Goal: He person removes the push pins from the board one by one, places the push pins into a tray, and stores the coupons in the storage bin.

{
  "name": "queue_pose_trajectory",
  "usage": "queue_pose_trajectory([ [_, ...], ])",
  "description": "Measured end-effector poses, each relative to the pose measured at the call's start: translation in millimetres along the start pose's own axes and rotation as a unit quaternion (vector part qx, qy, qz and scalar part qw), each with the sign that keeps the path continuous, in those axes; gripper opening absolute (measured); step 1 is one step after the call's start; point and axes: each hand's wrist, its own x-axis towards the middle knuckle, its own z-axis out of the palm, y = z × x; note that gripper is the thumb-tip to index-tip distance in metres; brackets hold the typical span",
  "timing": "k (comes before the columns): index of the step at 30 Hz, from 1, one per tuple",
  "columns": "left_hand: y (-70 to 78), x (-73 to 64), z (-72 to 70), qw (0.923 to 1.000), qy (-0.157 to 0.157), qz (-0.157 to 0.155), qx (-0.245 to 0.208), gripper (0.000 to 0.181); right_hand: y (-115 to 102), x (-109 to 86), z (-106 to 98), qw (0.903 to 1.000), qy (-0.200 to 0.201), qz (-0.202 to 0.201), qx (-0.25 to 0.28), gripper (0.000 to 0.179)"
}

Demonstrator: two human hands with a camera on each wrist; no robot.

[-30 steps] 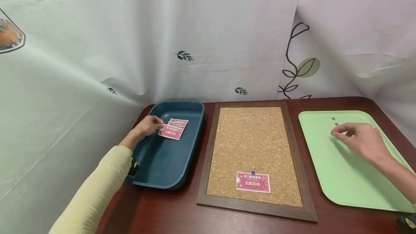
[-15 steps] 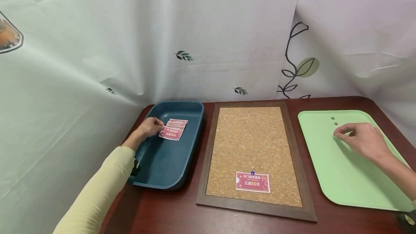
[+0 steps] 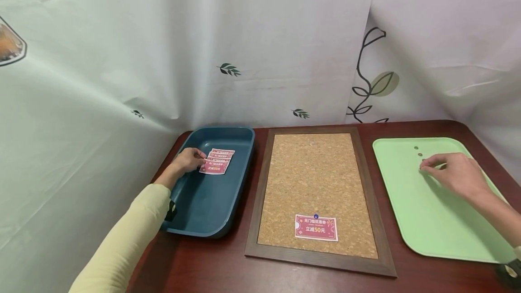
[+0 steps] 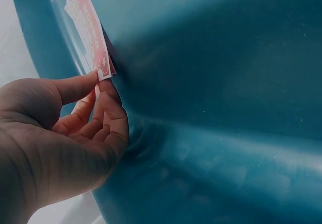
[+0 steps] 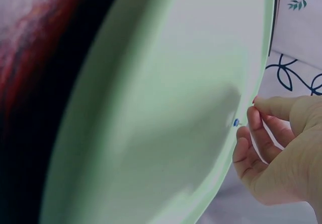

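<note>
In the blue tray (image 3: 207,202), my left hand (image 3: 188,159) pinches the left edge of a pink paper coupon (image 3: 215,167) between thumb and fingers. Several like it lie overlapped behind it. Over the green tray (image 3: 431,225), my right hand (image 3: 457,174) has thumb and index finger drawn together. At their tips in the right wrist view shows a small red pushpin (image 5: 254,100), mostly hidden. A blue pushpin (image 5: 236,123) is close to these fingers.
Between the trays lies a framed cork board (image 3: 313,180). Near its lower edge a pinned coupon (image 3: 316,228) hangs under a blue pushpin (image 3: 315,216). Small dark pieces (image 3: 420,154) sit on the green tray's far part. A white curtain (image 3: 277,58) stands behind the table.
The front coupon has shifted slightly with my left hand and now lies more in line with those behind it. My right hand has moved slightly right over the green tray.
</note>
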Motion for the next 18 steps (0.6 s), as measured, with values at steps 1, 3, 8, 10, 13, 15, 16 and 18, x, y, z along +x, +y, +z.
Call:
queue_pose_trajectory([
  [1, -0.6, 0.1, 0.3, 1.0000, 0.001, 0.000, 0.001, 0.021, 0.2, 0.0, -0.2, 1.0000, 0.000, 0.001, -0.002, 0.010],
  [3, -2.0, 0.9, 0.8, 1.0000, 0.004, -0.002, 0.006, 0.021, 0.6, 0.1, -0.7, 1.0000, -0.002, 0.004, -0.004, 0.010],
  [8, -3.9, 2.4, 2.2, 0.9998, 0.013, 0.000, 0.017, 0.021, 1.2, 0.5, -1.7, 0.9998, -0.002, 0.016, -0.012, 0.017],
  [10, -3.4, 1.9, 2.1, 0.9997, 0.015, 0.002, 0.020, 0.022, 1.9, 0.1, -2.3, 0.9995, -0.003, 0.027, -0.015, 0.021],
  [13, -3.0, 0.9, 1.1, 0.9995, 0.018, 0.000, 0.025, 0.023, 3.3, -0.5, -3.3, 0.9989, -0.005, 0.042, -0.020, 0.026],
  [15, -2.8, -0.1, 0.2, 0.9993, 0.021, -0.001, 0.030, 0.023, 4.3, -0.4, -3.9, 0.9986, -0.007, 0.048, -0.021, 0.027],
  [16, -2.8, -0.5, -0.1, 0.9992, 0.023, -0.002, 0.031, 0.023, 4.8, -0.2, -4.2, 0.9985, -0.007, 0.050, -0.022, 0.027],
  [18, -2.3, -1.2, -0.4, 0.9990, 0.028, -0.003, 0.034, 0.022, 5.9, 0.4, -4.6, 0.9984, -0.007, 0.052, -0.022, 0.026],
])
